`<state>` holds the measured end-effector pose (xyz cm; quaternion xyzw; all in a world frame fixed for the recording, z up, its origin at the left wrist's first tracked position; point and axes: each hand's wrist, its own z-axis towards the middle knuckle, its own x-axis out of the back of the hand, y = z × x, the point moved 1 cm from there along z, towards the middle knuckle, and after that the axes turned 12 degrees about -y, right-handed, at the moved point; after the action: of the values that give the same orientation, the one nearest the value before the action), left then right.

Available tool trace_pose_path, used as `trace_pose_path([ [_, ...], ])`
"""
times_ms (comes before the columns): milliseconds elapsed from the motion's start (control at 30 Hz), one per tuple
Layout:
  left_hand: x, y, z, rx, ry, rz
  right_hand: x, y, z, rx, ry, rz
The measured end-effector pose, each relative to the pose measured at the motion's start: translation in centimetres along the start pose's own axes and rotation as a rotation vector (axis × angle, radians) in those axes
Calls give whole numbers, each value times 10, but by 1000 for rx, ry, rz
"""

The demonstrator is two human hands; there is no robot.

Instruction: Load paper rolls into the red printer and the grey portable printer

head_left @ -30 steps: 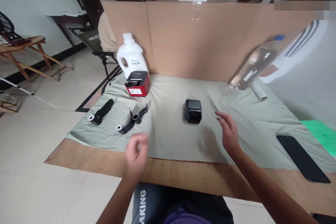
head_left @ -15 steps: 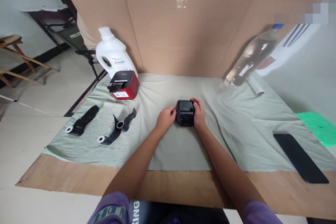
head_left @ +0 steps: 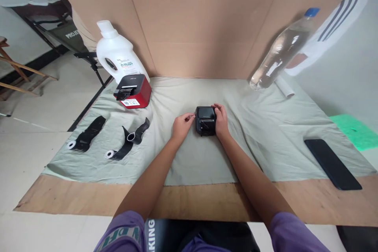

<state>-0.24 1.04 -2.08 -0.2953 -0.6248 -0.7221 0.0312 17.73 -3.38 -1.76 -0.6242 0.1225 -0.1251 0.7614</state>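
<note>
Roughly midway across the cloth (head_left: 277, 141), the device (head_left: 206, 121) sits well back from the near edge, with a wide stretch of fabric beyond it and to the right, where a phone (head_left: 330, 161) lies with its near end over the wood (head_left: 191, 201). On the left, one black strip (head_left: 91, 130) lies near the cloth's edge and another (head_left: 125, 150) nearer the device. Far left, a red box (head_left: 144, 93) stands in front of a white jug (head_left: 119, 53); far right, a bottle (head_left: 279, 59) leans beside a tube (head_left: 285, 87).

The cloth is pale and wrinkled, leaving the wood showing along the near side. Cardboard (head_left: 201, 27) walls the far side; tiled floor (head_left: 29, 153) shows at left.

Both arms reach in from the near side. The left hand (head_left: 181, 128) brings thumb and forefinger together at the device's left side; whether they pinch anything is too small to tell. The right hand (head_left: 221, 123) cups its right side, fingers curved toward the far corner; how firmly it grips, I cannot tell.
</note>
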Motion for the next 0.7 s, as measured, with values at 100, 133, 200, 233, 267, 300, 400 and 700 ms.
trace_pose_path([
  [100, 2, -3, 7, 35, -25, -70, -1, -1, 0, -6, -4, -5],
  [133, 3, -5, 10, 41, -45, -93, -1, -1, 0, -11, -7, -3],
  [200, 5, -8, 17, 70, -99, -144, -2, -3, 0, -17, -8, 6],
  [233, 7, -10, 20, 91, -124, -172, -2, -4, -1, -17, -6, 9],
  [267, 8, -11, 22, 113, -142, -196, -2, -4, -1, -17, -6, 9],
  [300, 9, -12, 24, 130, -153, -211, -2, -5, -1, -19, -7, 8],
  [400, 11, -10, 24, 122, -151, -176, -2, -6, -1, -26, -12, 0],
  [700, 8, 1, 9, -15, -69, 92, 0, -1, 0, -17, -14, -14],
])
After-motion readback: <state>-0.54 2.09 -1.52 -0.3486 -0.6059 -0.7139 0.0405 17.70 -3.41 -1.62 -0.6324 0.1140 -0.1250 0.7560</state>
